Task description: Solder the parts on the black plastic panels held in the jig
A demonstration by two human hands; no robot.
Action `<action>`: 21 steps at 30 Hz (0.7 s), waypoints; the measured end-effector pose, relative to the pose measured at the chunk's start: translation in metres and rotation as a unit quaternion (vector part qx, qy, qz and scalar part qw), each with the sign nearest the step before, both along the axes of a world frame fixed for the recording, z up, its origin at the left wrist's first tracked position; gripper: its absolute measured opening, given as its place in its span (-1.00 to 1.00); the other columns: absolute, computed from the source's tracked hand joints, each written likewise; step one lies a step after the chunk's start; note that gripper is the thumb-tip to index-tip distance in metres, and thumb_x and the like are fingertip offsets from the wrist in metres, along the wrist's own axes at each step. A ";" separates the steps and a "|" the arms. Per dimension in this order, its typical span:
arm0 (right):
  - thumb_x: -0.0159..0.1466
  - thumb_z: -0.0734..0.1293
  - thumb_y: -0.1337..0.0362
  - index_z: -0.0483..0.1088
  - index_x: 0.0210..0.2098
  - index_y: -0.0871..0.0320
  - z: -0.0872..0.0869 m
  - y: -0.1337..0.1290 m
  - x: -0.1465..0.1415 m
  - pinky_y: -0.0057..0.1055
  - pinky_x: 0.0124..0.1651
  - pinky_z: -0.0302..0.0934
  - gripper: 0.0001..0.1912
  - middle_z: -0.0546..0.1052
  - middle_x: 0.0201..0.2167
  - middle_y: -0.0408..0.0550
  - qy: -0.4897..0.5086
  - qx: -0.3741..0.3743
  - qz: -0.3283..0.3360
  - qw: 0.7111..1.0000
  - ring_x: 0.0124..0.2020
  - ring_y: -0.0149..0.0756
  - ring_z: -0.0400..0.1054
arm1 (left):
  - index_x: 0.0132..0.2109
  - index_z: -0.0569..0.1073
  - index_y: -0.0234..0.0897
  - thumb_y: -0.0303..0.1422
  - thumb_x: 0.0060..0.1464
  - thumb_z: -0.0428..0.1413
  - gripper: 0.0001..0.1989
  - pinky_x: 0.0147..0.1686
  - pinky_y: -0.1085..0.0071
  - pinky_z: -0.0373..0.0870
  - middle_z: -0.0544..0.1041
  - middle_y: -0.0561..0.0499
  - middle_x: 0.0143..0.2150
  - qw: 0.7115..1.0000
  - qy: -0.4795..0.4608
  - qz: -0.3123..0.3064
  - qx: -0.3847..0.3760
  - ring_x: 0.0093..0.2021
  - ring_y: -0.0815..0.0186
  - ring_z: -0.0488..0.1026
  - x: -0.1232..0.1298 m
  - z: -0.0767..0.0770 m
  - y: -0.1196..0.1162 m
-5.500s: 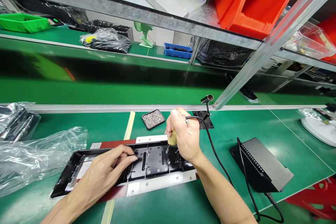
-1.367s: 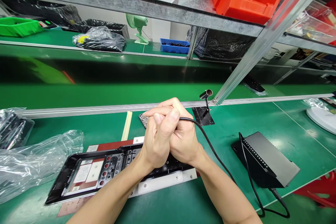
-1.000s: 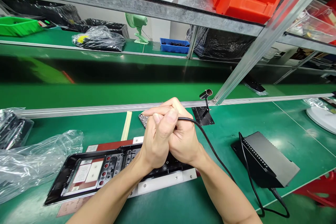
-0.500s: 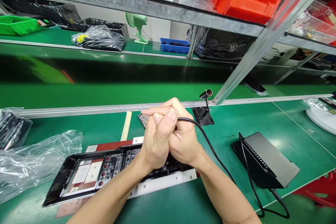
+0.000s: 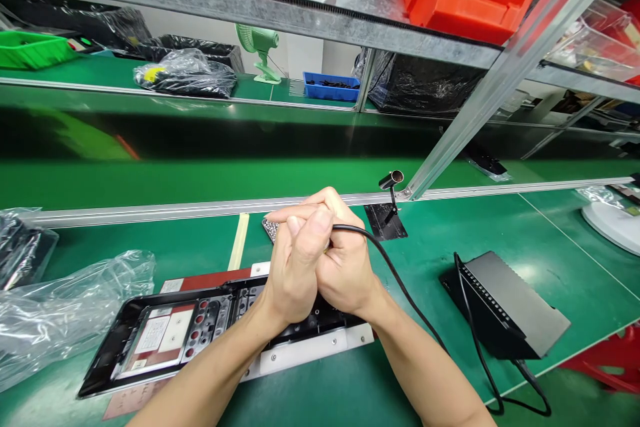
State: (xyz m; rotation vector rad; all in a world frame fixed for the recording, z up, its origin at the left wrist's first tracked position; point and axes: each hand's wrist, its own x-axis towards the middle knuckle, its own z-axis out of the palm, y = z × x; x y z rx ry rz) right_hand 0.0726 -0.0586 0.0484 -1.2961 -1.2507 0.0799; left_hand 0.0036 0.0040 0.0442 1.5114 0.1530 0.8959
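Two bare hands, left (image 5: 291, 280) and right (image 5: 346, 273), are holding one corded tool (image 5: 345, 227); fingers of both are clenching tight around it. One black cord (image 5: 413, 301) is running out between them toward the right forearm. One black casing (image 5: 213, 313) is lying on one counter (image 5: 430, 247), over one red board (image 5: 210, 279); two white strips (image 5: 317, 348) are flanking it, one far side, one near. One tray of silvery bits (image 5: 270, 228) is sitting behind the hands, partly covered. One grey-and-black box (image 5: 507, 307) is resting at right, one stand (image 5: 391, 180) just behind the right hand, one clear bag (image 5: 80, 310) at left.

Tool: handle mostly hiding inside the fists, tip not showing, hands being over the casing's right part. Casing: long, shallow, glossy rim, ribbed inside, row of round holes showing red, pale label visible at left end.

Versus 5.5 s ago: left hand is no longer resting at the casing's middle, it is now joining the right around the tool; tray is getting more hidden. Versus half a second ago: same clasp, view shifting only slightly.
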 end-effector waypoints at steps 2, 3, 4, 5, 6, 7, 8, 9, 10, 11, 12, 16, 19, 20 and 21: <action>0.35 0.33 0.43 0.60 -0.10 0.00 0.000 0.000 0.000 -0.37 -0.08 0.41 -0.74 0.50 -0.18 -0.09 -0.001 0.005 -0.001 1.000 -0.12 -0.33 0.46 | -0.46 0.31 -0.23 -0.02 0.38 -0.05 -0.49 -0.36 0.29 0.21 0.25 0.02 -0.42 1.000 0.001 -0.001 0.002 -0.38 0.30 0.24 0.000 0.000 0.000; 0.35 0.33 0.44 0.59 -0.10 -0.01 0.000 0.001 0.000 -0.37 -0.08 0.40 -0.73 0.50 -0.19 -0.09 -0.001 0.007 -0.001 1.000 -0.12 -0.33 0.46 | -0.45 0.32 -0.23 -0.02 0.38 -0.06 -0.50 -0.35 0.29 0.22 0.26 0.02 -0.42 1.000 0.001 -0.003 0.004 -0.37 0.30 0.25 0.000 0.000 0.000; 0.35 0.33 0.44 0.59 -0.10 -0.01 0.000 0.001 0.000 -0.37 -0.08 0.40 -0.73 0.50 -0.19 -0.09 -0.001 0.009 -0.001 1.000 -0.12 -0.32 0.46 | -0.45 0.33 -0.23 -0.02 0.39 -0.06 -0.50 -0.35 0.29 0.23 0.28 0.02 -0.41 1.000 0.001 -0.004 0.005 -0.37 0.30 0.26 0.000 0.000 0.000; 0.35 0.33 0.43 0.59 -0.09 -0.01 0.000 0.001 0.000 -0.37 -0.08 0.40 -0.73 0.50 -0.18 -0.09 -0.001 0.009 -0.002 1.000 -0.12 -0.32 0.46 | -0.44 0.34 -0.23 -0.02 0.39 -0.07 -0.50 -0.35 0.30 0.24 0.29 0.02 -0.41 1.000 0.000 -0.005 0.006 -0.37 0.30 0.27 0.001 0.000 0.000; 0.35 0.33 0.43 0.59 -0.09 0.00 0.000 0.001 0.000 -0.36 -0.08 0.39 -0.74 0.49 -0.18 -0.09 0.000 0.008 -0.001 1.000 -0.12 -0.32 0.45 | -0.43 0.35 -0.24 -0.02 0.39 -0.07 -0.51 -0.35 0.30 0.24 0.29 0.02 -0.41 1.000 0.000 -0.004 0.005 -0.37 0.30 0.28 0.001 0.000 0.000; 0.35 0.33 0.42 0.60 -0.09 0.00 0.000 0.001 0.000 -0.36 -0.08 0.39 -0.74 0.49 -0.17 -0.08 0.000 0.007 0.000 1.000 -0.12 -0.32 0.45 | -0.43 0.34 -0.24 -0.02 0.38 -0.06 -0.50 -0.36 0.31 0.23 0.29 0.03 -0.41 1.000 -0.001 -0.002 0.005 -0.37 0.30 0.27 0.001 0.000 0.000; 0.36 0.33 0.42 0.60 -0.09 0.00 0.001 0.002 0.000 -0.35 -0.08 0.38 -0.74 0.49 -0.16 -0.08 0.001 0.006 0.002 1.000 -0.12 -0.33 0.44 | -0.44 0.32 -0.24 -0.02 0.38 -0.06 -0.50 -0.37 0.31 0.22 0.27 0.03 -0.42 1.000 -0.002 0.001 0.006 -0.38 0.31 0.25 0.001 0.000 0.000; 0.36 0.33 0.41 0.60 -0.09 0.01 0.001 0.002 0.000 -0.34 -0.08 0.38 -0.75 0.49 -0.16 -0.08 0.003 0.006 0.004 1.000 -0.13 -0.33 0.44 | -0.45 0.30 -0.24 -0.01 0.38 -0.05 -0.50 -0.38 0.32 0.21 0.25 0.03 -0.42 1.000 -0.003 0.004 0.007 -0.39 0.32 0.23 0.001 0.000 0.000; 0.36 0.32 0.40 0.60 -0.09 0.01 0.001 0.002 0.000 -0.34 -0.08 0.38 -0.75 0.49 -0.16 -0.08 0.005 0.007 0.007 1.000 -0.14 -0.33 0.43 | -0.46 0.28 -0.24 -0.01 0.38 -0.05 -0.49 -0.38 0.32 0.20 0.24 0.04 -0.42 1.000 -0.004 0.008 0.008 -0.39 0.32 0.22 0.001 0.000 0.000; 0.37 0.32 0.39 0.60 -0.09 0.01 0.002 0.002 0.000 -0.33 -0.08 0.38 -0.76 0.49 -0.16 -0.08 0.007 0.008 0.010 1.000 -0.14 -0.33 0.43 | -0.46 0.26 -0.24 -0.01 0.38 -0.05 -0.49 -0.38 0.32 0.20 0.24 0.04 -0.41 1.000 -0.004 0.011 0.010 -0.39 0.32 0.21 0.001 0.000 0.000; 0.38 0.32 0.38 0.59 -0.09 0.01 0.002 0.002 -0.001 -0.33 -0.08 0.38 -0.76 0.49 -0.17 -0.09 0.010 0.008 0.011 1.000 -0.15 -0.33 0.42 | -0.46 0.25 -0.24 -0.01 0.38 -0.05 -0.49 -0.37 0.32 0.20 0.23 0.03 -0.41 1.000 -0.003 0.013 0.012 -0.39 0.32 0.21 0.000 0.000 0.000; 0.41 0.30 0.33 0.59 -0.10 0.00 0.003 0.002 -0.001 -0.33 -0.07 0.39 -0.78 0.49 -0.18 -0.09 0.014 0.005 0.014 1.000 -0.13 -0.32 0.44 | -0.46 0.24 -0.23 -0.02 0.39 -0.07 -0.50 -0.38 0.30 0.19 0.22 0.04 -0.42 1.000 -0.006 0.010 0.017 -0.40 0.31 0.20 0.001 -0.001 0.000; 0.39 0.32 0.35 0.59 -0.09 -0.01 0.002 0.001 0.000 -0.33 -0.05 0.40 -0.78 0.50 -0.16 -0.08 0.004 0.005 0.014 1.000 -0.13 -0.32 0.44 | -0.45 0.26 -0.23 -0.03 0.39 -0.07 -0.51 -0.37 0.30 0.21 0.25 0.03 -0.41 1.000 -0.014 0.007 0.015 -0.39 0.31 0.22 0.002 0.000 0.000; 0.38 0.32 0.35 0.59 -0.09 0.00 0.002 0.001 0.001 -0.33 -0.04 0.40 -0.78 0.51 -0.16 -0.08 0.002 0.004 0.013 1.000 -0.13 -0.32 0.44 | -0.45 0.27 -0.23 -0.03 0.39 -0.07 -0.50 -0.37 0.30 0.23 0.27 0.02 -0.41 1.000 -0.014 0.007 0.014 -0.39 0.30 0.24 0.002 0.000 0.000; 0.38 0.32 0.36 0.59 -0.09 0.00 0.001 0.002 0.001 -0.33 -0.04 0.40 -0.78 0.50 -0.16 -0.07 0.000 0.002 0.011 1.000 -0.14 -0.32 0.44 | -0.46 0.27 -0.23 -0.02 0.39 -0.07 -0.50 -0.37 0.29 0.23 0.27 0.02 -0.41 1.000 -0.012 0.009 0.014 -0.38 0.30 0.24 0.002 0.001 0.000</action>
